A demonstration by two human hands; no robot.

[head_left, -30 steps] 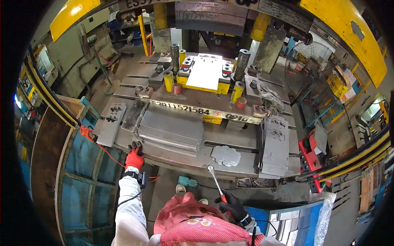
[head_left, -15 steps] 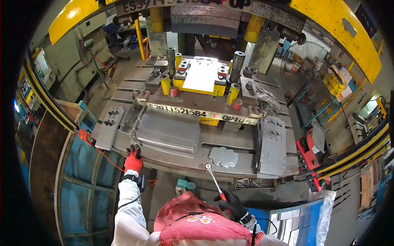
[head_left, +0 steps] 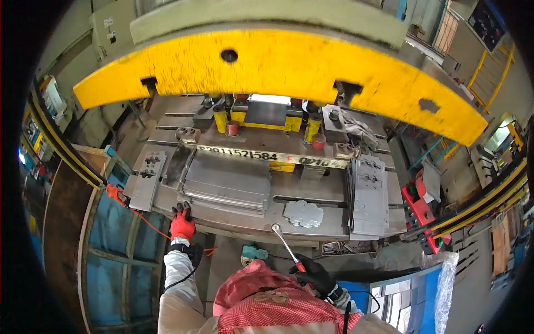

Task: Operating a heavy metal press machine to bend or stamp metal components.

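My left hand [head_left: 182, 224], in a red glove with dark fingertips, rests at the front edge of the press bed [head_left: 245, 221], its fingers stretched out and holding nothing I can see. Just beyond it lies a stack of flat grey metal sheets [head_left: 225, 181]. A black glove covers my right hand [head_left: 313, 276], which is closed round the red handle of a ratchet wrench [head_left: 286, 245]. The wrench's round steel head reaches to the bed's front edge. Farther right on the bed is an irregular flat metal piece [head_left: 303, 214].
A yellow press beam [head_left: 250, 64] spans the far side, over the die [head_left: 267, 117] with its yellow posts. More metal plates [head_left: 370, 195] stand at the bed's right. A tray of small tools [head_left: 349, 249] hangs below the front edge. A red control box [head_left: 420, 209] is at right.
The yellow beam has come down and now hides much of the die and its bright plate. My hands have stayed nearly in place; the wrench head has shifted slightly left.
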